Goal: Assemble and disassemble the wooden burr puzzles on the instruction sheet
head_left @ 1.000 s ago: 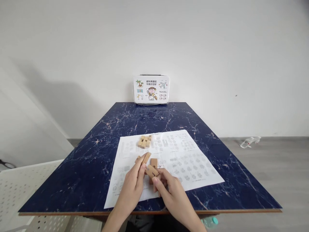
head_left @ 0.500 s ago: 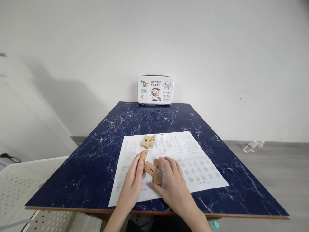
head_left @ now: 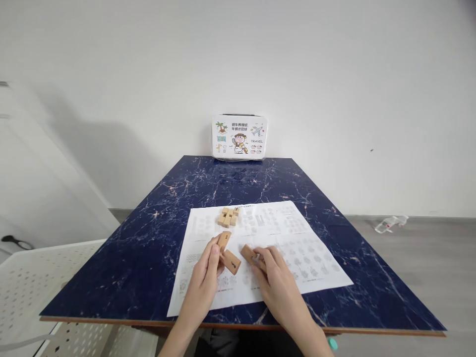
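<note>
Two notched wooden puzzle pieces with dark printed marks are in my left hand (head_left: 205, 272). One piece (head_left: 223, 240) points up, and the other piece (head_left: 232, 262) angles down to the right, touching it. My right hand (head_left: 277, 280) grips another wooden puzzle piece (head_left: 248, 253) between thumb and fingers, a short distance from the left-hand pieces. Its far end is partly covered by my fingers. Beyond my hands, several similar wooden pieces (head_left: 228, 218) lie grouped on a printed instruction sheet (head_left: 260, 292).
The sheet lies on a dark blue marbled table (head_left: 141, 258). A white box with cartoon prints (head_left: 239, 138) stands at the back against the wall. White perforated baskets (head_left: 22, 292) are at the left below the table edge, and a crumpled plastic item (head_left: 390, 224) lies on the floor at right.
My right hand has closed on the wooden pieces beside it and turned them, drawing slightly right, away from the left-hand pieces. My left hand has barely moved.
</note>
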### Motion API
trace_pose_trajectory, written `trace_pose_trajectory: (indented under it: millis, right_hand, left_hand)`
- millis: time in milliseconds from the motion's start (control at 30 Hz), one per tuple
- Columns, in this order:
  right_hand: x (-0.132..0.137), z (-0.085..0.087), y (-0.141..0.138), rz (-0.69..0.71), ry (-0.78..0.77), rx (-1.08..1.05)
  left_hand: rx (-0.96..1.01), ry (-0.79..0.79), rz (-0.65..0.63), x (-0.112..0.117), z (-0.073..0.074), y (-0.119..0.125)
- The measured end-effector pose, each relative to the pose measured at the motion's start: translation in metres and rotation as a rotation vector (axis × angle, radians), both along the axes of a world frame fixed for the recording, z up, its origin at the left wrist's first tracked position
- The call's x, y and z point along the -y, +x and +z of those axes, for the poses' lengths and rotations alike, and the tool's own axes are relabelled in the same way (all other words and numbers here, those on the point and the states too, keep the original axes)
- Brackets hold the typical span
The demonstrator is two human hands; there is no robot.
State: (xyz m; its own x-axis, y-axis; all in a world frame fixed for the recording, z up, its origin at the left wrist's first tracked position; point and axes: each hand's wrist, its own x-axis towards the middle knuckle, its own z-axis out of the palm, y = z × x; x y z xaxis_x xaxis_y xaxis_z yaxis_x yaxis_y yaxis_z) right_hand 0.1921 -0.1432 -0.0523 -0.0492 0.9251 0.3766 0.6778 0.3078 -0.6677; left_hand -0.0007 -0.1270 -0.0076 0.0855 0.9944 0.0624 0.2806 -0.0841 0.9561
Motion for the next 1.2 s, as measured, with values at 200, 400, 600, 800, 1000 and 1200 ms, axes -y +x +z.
trace_pose_trajectory:
  millis: [200, 400, 600, 800, 1000, 1200]
  right_hand:
    - [0.005, 0.014, 0.0, 0.008, -0.053, -0.184]
    - [0.004, 0.039, 0.005, 0.164, -0.253, -0.657]
    - [0.007, 0.052, -0.007, 0.385, -0.472, -1.018]
    - [0.005, 0.048, -0.009, 0.43, -0.498, -1.128]
    - [0.005, 0.045, -0.007, 0.515, -0.573, -1.213]
    - [0.007, 0.045, -0.011, 0.532, -0.649, -1.288]
  left_hand:
    - [0.068, -0.082, 0.003, 0.003, 0.003, 0.002]
    - [0.089, -0.113, -0.11, 0.006, 0.013, 0.0]
    - [-0.027, -0.121, -0.176, 0.007, 0.019, 0.001]
    - [0.035, -0.134, -0.11, 0.012, 0.02, 0.005]
    - [0.121, -0.187, -0.064, 0.016, 0.021, 0.007]
    - [0.18, -0.182, 0.009, 0.021, 0.024, 0.009]
